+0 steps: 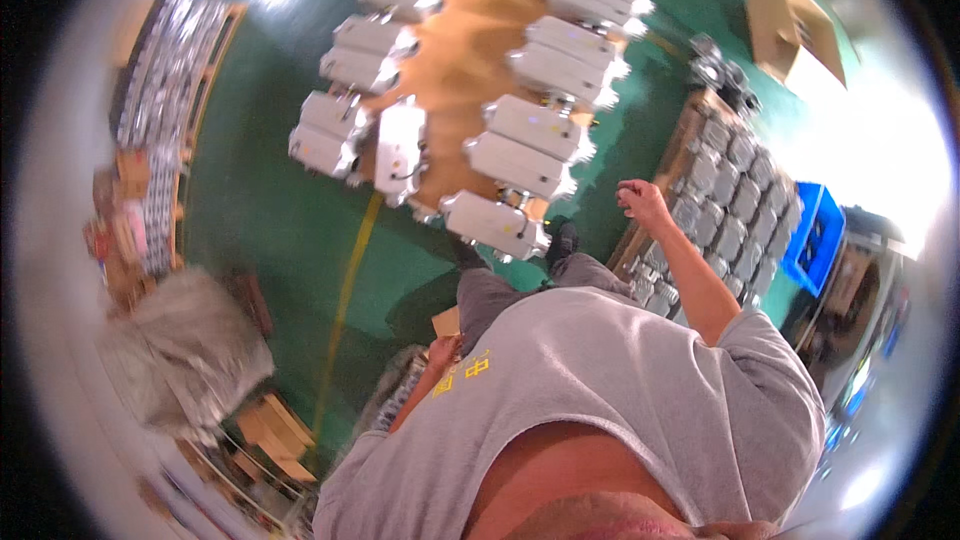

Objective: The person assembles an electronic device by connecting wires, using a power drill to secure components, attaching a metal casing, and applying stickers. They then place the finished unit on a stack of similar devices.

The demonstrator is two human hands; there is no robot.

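Observation:
My right hand (640, 202) is raised with its fingers curled into a fist, and nothing shows in it. It hovers over the near edge of a wooden pallet stacked with grey metal castings (722, 188). My left hand (440, 352) is mostly hidden beside my grey shirt (620, 390), close to a small tan piece of cardboard (447, 320). I cannot tell whether it holds anything. Ahead on the green floor lies a brown board (470, 50) ringed with several white-grey boxy units (525, 130).
A yellow line (352, 280) runs across the green floor. A blue crate (815, 238) sits right of the castings pallet, with a cardboard box (790, 25) beyond. At left are racks of metal parts (160, 90) and a plastic-wrapped bundle (180, 360).

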